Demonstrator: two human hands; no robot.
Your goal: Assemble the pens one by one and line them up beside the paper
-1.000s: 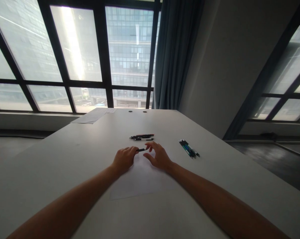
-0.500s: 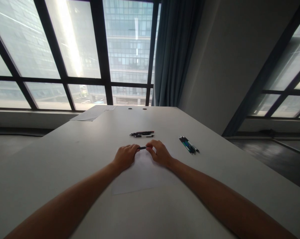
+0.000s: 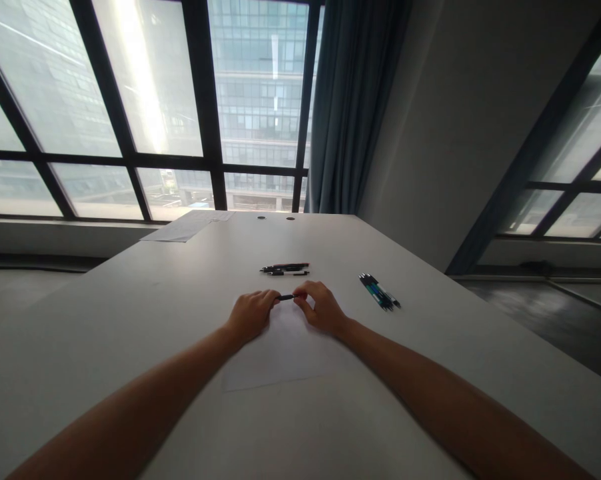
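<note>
Pen (image 3: 286,297) is slim, dark, nearly horizontal.

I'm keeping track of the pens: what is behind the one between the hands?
Behind the dark pen between the left hand and right hand, a group of pens lies on the white table. The hands hide the pen's ends and anything directly behind them.

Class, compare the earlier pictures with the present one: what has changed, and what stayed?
The right hand, its thumb first apart from the dark pen, has closed thumb and fingers on the pen's right end. The left hand keeps hold of the other end. The pens beyond the hands, the pens on the right and the near paper lie as before.
</note>
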